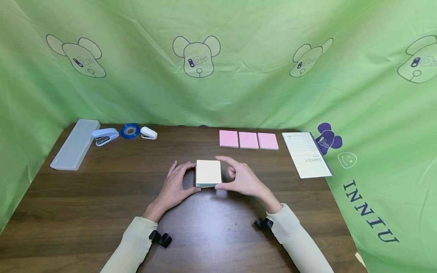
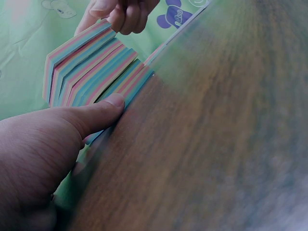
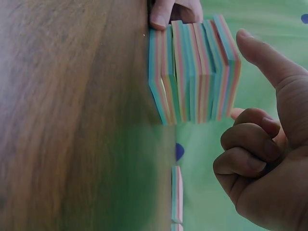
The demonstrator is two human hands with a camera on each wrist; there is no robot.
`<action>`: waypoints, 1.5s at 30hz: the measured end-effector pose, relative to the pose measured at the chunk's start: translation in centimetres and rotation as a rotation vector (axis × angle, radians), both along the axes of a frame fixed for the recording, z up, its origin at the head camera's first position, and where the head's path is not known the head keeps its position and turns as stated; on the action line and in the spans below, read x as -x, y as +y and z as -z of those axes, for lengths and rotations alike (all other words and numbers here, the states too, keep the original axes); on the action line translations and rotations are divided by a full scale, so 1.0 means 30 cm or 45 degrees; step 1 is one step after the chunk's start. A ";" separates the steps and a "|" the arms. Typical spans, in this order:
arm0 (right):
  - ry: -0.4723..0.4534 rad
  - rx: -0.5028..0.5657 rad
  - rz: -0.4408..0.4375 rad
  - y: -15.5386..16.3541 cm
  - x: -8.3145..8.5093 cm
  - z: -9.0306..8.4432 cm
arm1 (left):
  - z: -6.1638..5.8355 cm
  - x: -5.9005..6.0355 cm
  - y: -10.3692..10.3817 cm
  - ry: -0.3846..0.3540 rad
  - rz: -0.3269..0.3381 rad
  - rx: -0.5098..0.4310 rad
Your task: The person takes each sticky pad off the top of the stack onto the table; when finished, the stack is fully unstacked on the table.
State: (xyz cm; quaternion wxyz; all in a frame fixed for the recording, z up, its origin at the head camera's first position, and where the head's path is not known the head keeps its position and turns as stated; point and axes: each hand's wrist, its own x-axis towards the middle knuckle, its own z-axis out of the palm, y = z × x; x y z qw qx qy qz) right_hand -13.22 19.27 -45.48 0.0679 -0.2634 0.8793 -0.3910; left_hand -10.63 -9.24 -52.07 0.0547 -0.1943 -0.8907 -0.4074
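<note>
Cream-topped, pastel-striped square paper pads (image 1: 208, 172) stand unevenly stacked on the brown wooden desk (image 1: 102, 212), the left hand (image 1: 174, 188) gripping low between thumb and fingers, the right hand (image 1: 244, 178) apparently holding nothing, thumb and index finger spread wide beside the top, so light, even pressure should square the layers best.

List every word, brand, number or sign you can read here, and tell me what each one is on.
"INNIU": in capitals on the green curtain, at the right.
"Gambit": upside down on the notepad.
Smiling face: a drawn sign on the curtain, no words.
Too small to read for sure: the notepad's other print, and the lettering on the curtain's outlined bear heads and purple bear head.
The sticky-note stack shows no text.
</note>
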 end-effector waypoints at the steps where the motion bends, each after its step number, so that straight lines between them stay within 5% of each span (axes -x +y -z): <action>1: -0.002 -0.001 -0.002 -0.006 0.002 0.001 | 0.000 0.000 0.000 0.000 0.000 0.000; 11: -0.023 -0.070 -0.013 -0.042 0.023 -0.009 | -0.007 0.004 -0.004 -0.068 0.003 0.020; 45: 0.049 -0.205 0.034 -0.002 0.017 -0.024 | -0.005 0.002 -0.004 -0.048 0.006 0.008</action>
